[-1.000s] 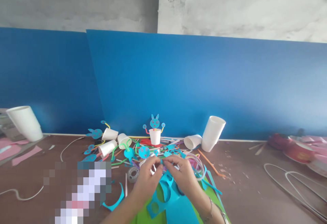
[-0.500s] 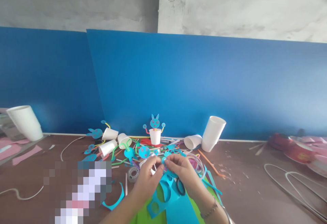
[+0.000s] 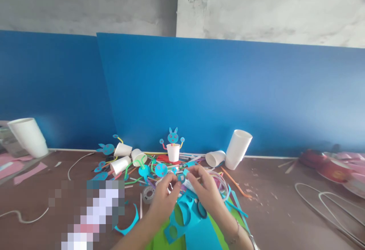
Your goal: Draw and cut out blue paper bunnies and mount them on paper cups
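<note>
My left hand (image 3: 164,198) pinches a small blue paper disc (image 3: 181,178) that has a pale square patch on it. Close beside it, the thumb and fingertips of my right hand (image 3: 205,187) are closed on a small pale blue piece (image 3: 186,172); its kind is too small to tell. Below both hands lies a blue paper sheet (image 3: 203,234) with round holes cut in it, over green paper (image 3: 158,240). Dark scissor handles (image 3: 202,209) show partly beside my right hand. A tape roll (image 3: 148,194) sits left of my left hand.
A cup figure with a blue rabbit head (image 3: 173,153) stands at the back, amid coloured straws and pipe cleaners. Other white cups (image 3: 121,164) lie on their sides. Stacked cups (image 3: 238,149) stand right. A white cable (image 3: 322,204) loops across the table, before a blue partition (image 3: 182,90).
My hands were together at the disc; now the right fingertips are slightly apart from it with the small pale piece. The disc's patched face has turned into view.
</note>
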`<state>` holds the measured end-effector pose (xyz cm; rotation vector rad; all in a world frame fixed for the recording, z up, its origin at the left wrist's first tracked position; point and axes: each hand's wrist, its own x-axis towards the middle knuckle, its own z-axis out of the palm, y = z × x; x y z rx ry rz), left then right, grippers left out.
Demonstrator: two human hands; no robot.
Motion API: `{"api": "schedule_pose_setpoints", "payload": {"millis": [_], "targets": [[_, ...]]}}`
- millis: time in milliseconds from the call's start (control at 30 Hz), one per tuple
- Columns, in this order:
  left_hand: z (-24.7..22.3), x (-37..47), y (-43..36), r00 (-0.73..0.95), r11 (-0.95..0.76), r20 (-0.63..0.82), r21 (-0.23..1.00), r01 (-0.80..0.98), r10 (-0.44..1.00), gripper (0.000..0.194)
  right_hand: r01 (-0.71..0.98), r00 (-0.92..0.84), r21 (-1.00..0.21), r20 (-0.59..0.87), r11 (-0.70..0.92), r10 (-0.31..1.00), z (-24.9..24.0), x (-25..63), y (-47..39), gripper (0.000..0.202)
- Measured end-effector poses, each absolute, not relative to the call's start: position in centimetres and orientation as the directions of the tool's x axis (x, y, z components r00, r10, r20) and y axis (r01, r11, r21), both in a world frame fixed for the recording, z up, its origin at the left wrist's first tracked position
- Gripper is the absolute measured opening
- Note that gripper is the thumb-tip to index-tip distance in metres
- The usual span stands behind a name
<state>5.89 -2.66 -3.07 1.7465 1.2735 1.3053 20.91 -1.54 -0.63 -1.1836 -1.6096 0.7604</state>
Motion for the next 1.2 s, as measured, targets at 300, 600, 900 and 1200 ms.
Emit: {"api": "schedule_pose_setpoints", "payload": {"millis": [300,600,900,1200], "targets": [[-3.04,5.85,-2.69,0.087,-0.373,0.366,0.861,0.344,0.926,0.015,0.428,-0.149,-0.764,0.467,0.483,0.871,-0.45,20.35,-2.3,0.016],[-2.75,5.74,-3.02,0.128,-0.381,0.359,0.866,0.324,0.925,0.015,0.355,-0.156,-0.878,0.282,0.321,0.947,-0.1,20.57,-1.97,0.023],[-2.99,5.69,-2.82,0.121,-0.408,0.392,0.84,0.357,0.912,0.015,0.303,-0.163,-0.899,0.277,0.315,0.947,-0.08,20.69,-1.95,0.024],[-2.75,5.64,-2.88,0.161,-0.443,0.413,0.824,0.353,0.896,0.013,0.027,-0.163,-0.998,0.053,0.058,0.985,-0.25,21.13,-1.39,0.018]]}}
